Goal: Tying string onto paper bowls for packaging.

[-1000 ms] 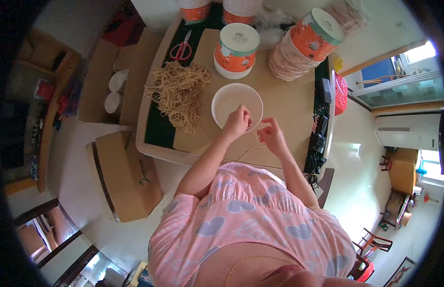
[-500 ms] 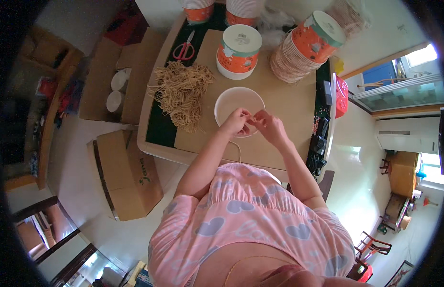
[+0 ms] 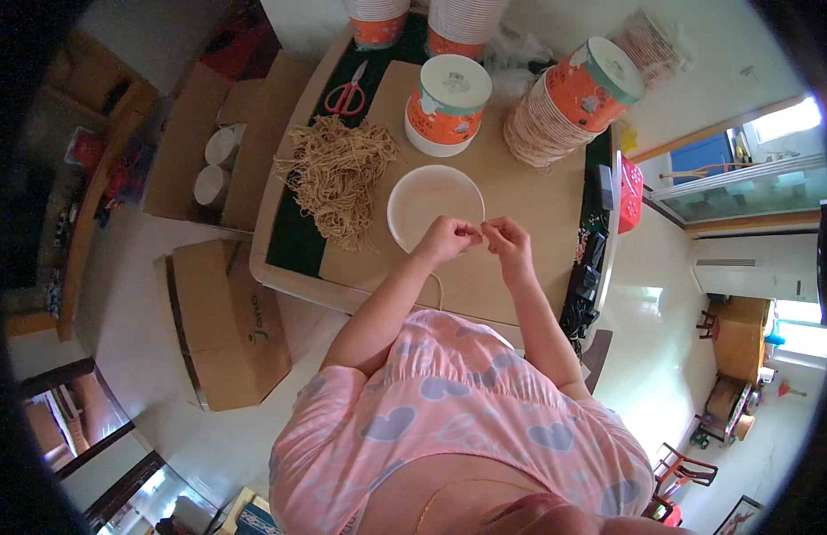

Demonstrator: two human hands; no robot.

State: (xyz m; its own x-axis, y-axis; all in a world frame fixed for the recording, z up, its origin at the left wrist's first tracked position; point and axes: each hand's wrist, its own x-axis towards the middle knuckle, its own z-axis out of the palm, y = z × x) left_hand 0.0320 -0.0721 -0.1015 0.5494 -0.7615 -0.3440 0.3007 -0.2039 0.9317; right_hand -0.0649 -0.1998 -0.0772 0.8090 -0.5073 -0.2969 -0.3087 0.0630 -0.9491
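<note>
**Hands Meet at Bowl's Edge**

Head view: seen from above at a tan tabletop (image 3: 520, 192). Left hand (image 3: 447, 239) and right hand (image 3: 509, 242) now drawn together, fingertips pinched on something too small to tell, just over the near rim of the white bowl (image 3: 427, 201). A second ago, held apart beside the bowl. Likely fine fingerwork under way. Heap of dry noodles (image 3: 337, 174) just left; lidded orange cup (image 3: 447, 102) beyond; red scissors (image 3: 346, 92) farther back.

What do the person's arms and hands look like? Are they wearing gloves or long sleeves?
No gloves: the left hand and right hand are bare, with no rings or watch visible. Both forearms are uncovered too. The pink top with pale heart shapes has short sleeves ending near the shoulders.
</note>
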